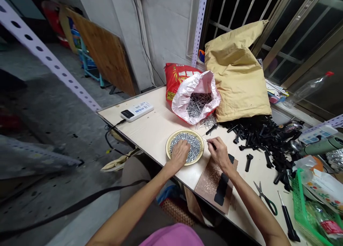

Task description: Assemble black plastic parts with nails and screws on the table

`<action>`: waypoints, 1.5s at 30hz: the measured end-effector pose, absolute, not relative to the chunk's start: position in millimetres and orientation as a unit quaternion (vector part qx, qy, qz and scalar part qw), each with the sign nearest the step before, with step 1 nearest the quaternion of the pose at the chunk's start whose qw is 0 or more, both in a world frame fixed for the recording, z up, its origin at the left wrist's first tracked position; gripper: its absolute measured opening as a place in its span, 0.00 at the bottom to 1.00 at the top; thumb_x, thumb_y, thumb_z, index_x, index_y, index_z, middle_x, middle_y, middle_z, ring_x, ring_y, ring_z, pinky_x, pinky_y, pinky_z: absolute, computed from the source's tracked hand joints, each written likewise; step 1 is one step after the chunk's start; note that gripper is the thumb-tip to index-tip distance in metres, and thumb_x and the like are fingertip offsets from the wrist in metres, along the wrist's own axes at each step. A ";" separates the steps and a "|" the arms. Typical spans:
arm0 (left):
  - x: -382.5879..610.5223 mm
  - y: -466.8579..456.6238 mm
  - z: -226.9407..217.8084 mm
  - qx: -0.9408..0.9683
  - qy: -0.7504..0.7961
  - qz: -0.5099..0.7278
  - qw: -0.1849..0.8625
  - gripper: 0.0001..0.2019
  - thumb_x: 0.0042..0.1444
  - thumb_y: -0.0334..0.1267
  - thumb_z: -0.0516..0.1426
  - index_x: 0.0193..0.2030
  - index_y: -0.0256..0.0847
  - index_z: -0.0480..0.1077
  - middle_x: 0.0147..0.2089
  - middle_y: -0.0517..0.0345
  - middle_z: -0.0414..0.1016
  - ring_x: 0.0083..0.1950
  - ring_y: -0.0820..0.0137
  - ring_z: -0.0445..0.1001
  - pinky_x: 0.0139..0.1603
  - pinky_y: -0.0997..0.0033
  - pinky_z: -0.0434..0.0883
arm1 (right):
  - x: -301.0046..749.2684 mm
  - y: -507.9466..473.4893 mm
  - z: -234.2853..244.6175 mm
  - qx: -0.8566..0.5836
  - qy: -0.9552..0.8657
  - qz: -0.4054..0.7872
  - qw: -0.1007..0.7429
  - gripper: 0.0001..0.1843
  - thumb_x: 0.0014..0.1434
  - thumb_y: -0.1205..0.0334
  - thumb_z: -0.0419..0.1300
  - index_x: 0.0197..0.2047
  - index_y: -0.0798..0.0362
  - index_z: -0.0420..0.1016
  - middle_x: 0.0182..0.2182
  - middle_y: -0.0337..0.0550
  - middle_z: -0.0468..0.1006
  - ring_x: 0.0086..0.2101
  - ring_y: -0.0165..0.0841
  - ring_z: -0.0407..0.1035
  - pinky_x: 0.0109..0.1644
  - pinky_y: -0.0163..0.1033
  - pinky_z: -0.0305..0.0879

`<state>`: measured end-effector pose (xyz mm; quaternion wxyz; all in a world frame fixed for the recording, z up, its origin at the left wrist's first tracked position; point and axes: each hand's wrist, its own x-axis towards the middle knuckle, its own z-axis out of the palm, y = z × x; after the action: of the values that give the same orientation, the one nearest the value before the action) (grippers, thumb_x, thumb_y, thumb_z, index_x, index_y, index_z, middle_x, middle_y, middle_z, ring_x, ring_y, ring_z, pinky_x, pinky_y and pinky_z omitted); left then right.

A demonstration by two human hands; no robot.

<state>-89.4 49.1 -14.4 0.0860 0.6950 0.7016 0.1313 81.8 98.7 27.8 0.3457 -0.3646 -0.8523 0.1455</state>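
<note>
My left hand (180,152) is down in a shallow yellow-rimmed dish (168,146) of small silvery metal pieces (194,149), probably nuts. Its fingers are bent together at the tips, and whatever they hold is hidden. Just right of the dish, my right hand (219,152) is closed on a thin, pale metal screw (205,140) that points toward the dish. Something black also shows between its fingers. Below that hand lies a brown board (206,181) with black rounded pads (221,188) along it. A single black plastic T-shaped part (249,162) lies to the right.
Behind the dish, a red bag (178,78) stands open, full of long screws (199,104). A large tan sack (238,70) leans beside a pile of black parts (257,138). Scissors (265,197), a screwdriver (286,213) and a green basket (300,203) are at right; a power bank (138,111) lies left.
</note>
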 end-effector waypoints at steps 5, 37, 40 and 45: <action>-96.0 48.3 -16.2 0.620 0.688 0.330 0.181 0.10 0.56 0.29 0.52 0.28 0.38 0.72 0.35 0.50 0.74 0.42 0.61 0.70 0.43 0.64 0.66 | 74.8 68.5 27.5 -0.375 -0.855 0.180 0.310 0.13 0.61 0.69 0.52 0.44 0.51 0.76 0.33 0.43 0.71 0.33 0.32 0.70 0.37 0.36 0.68; -79.4 30.0 4.7 0.176 0.417 0.565 0.690 0.15 0.35 0.40 0.70 0.28 0.34 0.73 0.22 0.63 0.70 0.21 0.80 0.64 0.26 0.77 0.67 | 78.5 39.4 30.9 -0.389 -0.865 0.121 0.292 0.15 0.60 0.71 0.53 0.45 0.50 0.77 0.30 0.42 0.70 0.30 0.31 0.69 0.34 0.34 0.67; -82.8 35.0 -2.0 0.232 0.484 0.583 0.611 0.10 0.42 0.40 0.66 0.28 0.36 0.74 0.25 0.60 0.71 0.24 0.76 0.65 0.29 0.73 0.67 | 79.3 42.5 29.2 -0.413 -0.850 0.133 0.300 0.15 0.60 0.71 0.53 0.46 0.51 0.77 0.31 0.42 0.71 0.31 0.31 0.69 0.35 0.35 0.67; -86.3 39.4 -15.0 0.534 0.603 0.478 0.352 0.03 0.45 0.31 0.61 0.25 0.42 0.75 0.26 0.56 0.71 0.33 0.64 0.67 0.38 0.67 0.65 | 82.7 45.0 26.6 -0.443 -0.826 0.155 0.313 0.16 0.60 0.71 0.52 0.45 0.51 0.77 0.31 0.42 0.71 0.32 0.32 0.70 0.36 0.36 0.67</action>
<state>-86.3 39.4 -15.0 0.3520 0.5336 0.6026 0.4778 82.7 45.0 26.6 0.3127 -0.4431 -0.8257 0.1552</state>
